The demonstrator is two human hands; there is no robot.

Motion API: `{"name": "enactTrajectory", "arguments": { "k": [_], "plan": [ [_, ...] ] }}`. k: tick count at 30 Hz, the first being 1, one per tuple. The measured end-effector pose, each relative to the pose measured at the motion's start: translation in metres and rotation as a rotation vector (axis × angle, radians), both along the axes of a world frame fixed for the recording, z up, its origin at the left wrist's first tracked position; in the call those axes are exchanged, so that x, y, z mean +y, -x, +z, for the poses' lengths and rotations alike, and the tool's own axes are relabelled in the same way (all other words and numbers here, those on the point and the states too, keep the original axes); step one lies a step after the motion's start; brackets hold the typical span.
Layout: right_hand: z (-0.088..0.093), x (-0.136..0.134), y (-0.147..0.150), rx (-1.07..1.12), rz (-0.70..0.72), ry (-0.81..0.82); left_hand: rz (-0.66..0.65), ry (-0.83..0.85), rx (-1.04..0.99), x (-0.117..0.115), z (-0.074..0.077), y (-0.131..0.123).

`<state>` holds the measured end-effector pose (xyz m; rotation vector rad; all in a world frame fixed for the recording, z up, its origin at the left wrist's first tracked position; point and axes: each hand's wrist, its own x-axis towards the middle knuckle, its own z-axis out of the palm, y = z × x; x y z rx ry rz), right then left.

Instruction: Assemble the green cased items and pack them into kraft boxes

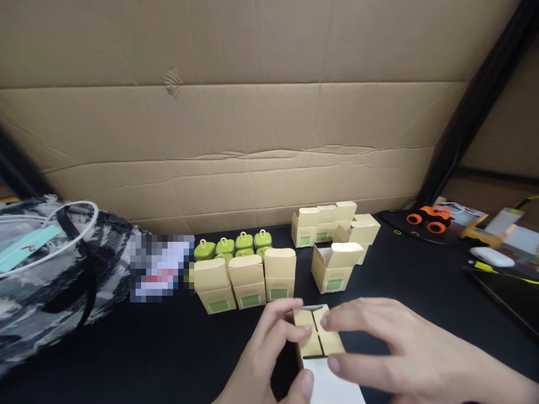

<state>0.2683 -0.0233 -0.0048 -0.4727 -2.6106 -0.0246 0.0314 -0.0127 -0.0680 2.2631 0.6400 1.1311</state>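
Observation:
At the bottom centre stands a small cardboard box [330, 387], its top showing folded tan flaps [309, 334] and a white flap toward me. My left hand [269, 350] curls around the box's left side, fingertips at the tan flaps and thumb by the white one. From the right comes my right hand [391, 348], fingers stretched out and apart, with a fingertip at the right tan flap and the thumb near the white flap's edge. Just beyond stand three small open tan boxes [247, 280] in a row. Another open box [334, 266] is to their right.
Several green lidded containers with loops [224, 245] sit behind the row. More tan boxes [324, 221] stand at the back right, near a cardboard wall [252, 123]. An orange toy truck [433, 216] and white case [492, 256] lie right; a camouflage-patterned bag [113, 235] lies left.

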Motion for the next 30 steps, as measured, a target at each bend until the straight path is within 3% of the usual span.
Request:
{"name": "enactTrajectory", "arguments": {
  "k": [3, 5, 8, 10, 16, 20, 27, 30],
  "plan": [
    [-0.006, -0.003, 0.002, 0.071, 0.000, 0.020, -0.083, 0.084, -0.020, 0.000, 0.001, 0.001],
    [-0.012, -0.003, 0.004, 0.183, -0.096, 0.106, -0.120, 0.108, -0.008, 0.001, 0.000, 0.001],
    [-0.018, -0.001, 0.008, 0.372, -0.240, 0.268, -0.051, 0.136, 0.002, -0.002, -0.003, -0.002],
    [-0.019, 0.002, 0.012, 0.442, -0.257, 0.392, 0.025, 0.171, -0.040, -0.005, -0.005, -0.006],
    [-0.019, 0.007, 0.020, 0.457, -0.364, 0.734, 0.057, 0.214, -0.022, -0.010, 0.000, -0.008],
    [-0.024, 0.006, 0.017, 0.390, -0.358, 0.641, 0.049, 0.071, 0.067, -0.006, 0.008, -0.005],
    [-0.029, 0.008, 0.009, 0.076, -0.353, 0.188, 0.100, 0.047, 0.063, -0.004, 0.009, -0.009],
    [-0.026, 0.006, 0.014, 0.030, -0.307, 0.168, 0.083, 0.050, 0.042, -0.004, 0.009, -0.010]
  ]
}}
